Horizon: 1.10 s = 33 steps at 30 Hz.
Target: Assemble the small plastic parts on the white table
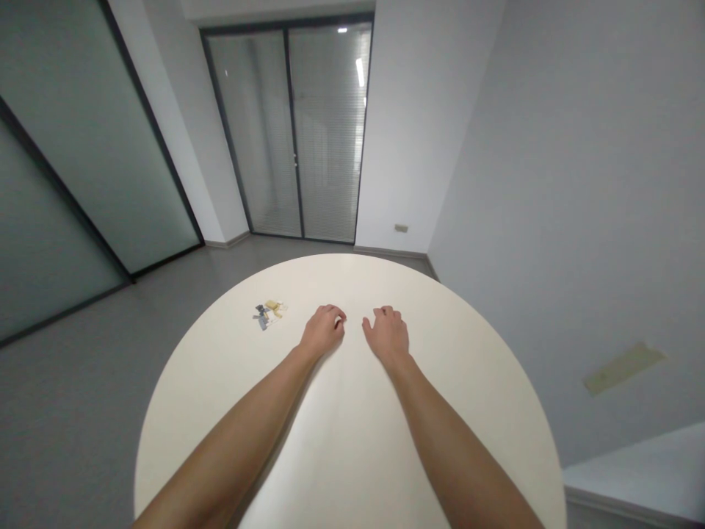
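Observation:
Both my forearms reach out over a round cream-white table (440, 382). My left hand (323, 330) rests on the tabletop with its fingers curled under; something small and white shows at its fingertips, too small to name. My right hand (388, 333) lies palm down a little to its right, fingers bent loosely, thumb apart, holding nothing. A small heap of tiny grey and yellow pieces (269, 313) lies on the table to the left of my left hand, not touched by either hand.
The table stands in a bare room with a grey floor. Glass sliding doors with blinds (297, 132) are straight ahead, frosted glass panels (66, 176) on the left, a white wall (578, 184) close on the right. A low white ledge (639, 470) sits at lower right.

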Tool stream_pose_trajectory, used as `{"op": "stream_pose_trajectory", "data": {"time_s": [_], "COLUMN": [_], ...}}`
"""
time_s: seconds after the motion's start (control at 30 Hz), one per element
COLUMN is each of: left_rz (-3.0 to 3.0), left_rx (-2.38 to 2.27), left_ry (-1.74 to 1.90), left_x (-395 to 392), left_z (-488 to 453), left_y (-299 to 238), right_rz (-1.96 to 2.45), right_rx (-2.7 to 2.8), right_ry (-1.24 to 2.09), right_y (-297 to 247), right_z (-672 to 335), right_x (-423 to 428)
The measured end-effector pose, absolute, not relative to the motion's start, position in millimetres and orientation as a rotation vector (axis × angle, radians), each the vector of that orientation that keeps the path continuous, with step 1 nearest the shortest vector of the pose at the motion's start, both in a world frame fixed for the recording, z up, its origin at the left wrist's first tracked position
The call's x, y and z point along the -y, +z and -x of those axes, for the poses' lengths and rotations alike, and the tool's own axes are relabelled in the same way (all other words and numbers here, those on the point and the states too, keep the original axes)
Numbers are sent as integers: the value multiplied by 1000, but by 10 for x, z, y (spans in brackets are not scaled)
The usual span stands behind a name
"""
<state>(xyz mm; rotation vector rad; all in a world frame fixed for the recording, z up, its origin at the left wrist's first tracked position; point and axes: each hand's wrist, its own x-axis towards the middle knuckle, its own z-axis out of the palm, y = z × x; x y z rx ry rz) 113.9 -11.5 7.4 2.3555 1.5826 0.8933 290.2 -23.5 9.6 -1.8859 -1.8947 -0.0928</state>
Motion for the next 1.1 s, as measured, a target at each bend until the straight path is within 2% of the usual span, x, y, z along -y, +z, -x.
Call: {"op": "stream_pose_trajectory", "data": {"time_s": [0.53,1.1], "left_rz": [-2373,-2387], "left_rx": [-1566,-1670], "left_ry": [896,902], "left_x": [79,97], "left_z": [-1098,-1116], "left_y": [20,31], "right_rz": [2103,2077], "right_rx": [1780,1902], "right_ry": [34,54], "right_y": [-83,-87], "right_z": [-3425,-3258], "right_x": [-103,-20]}}
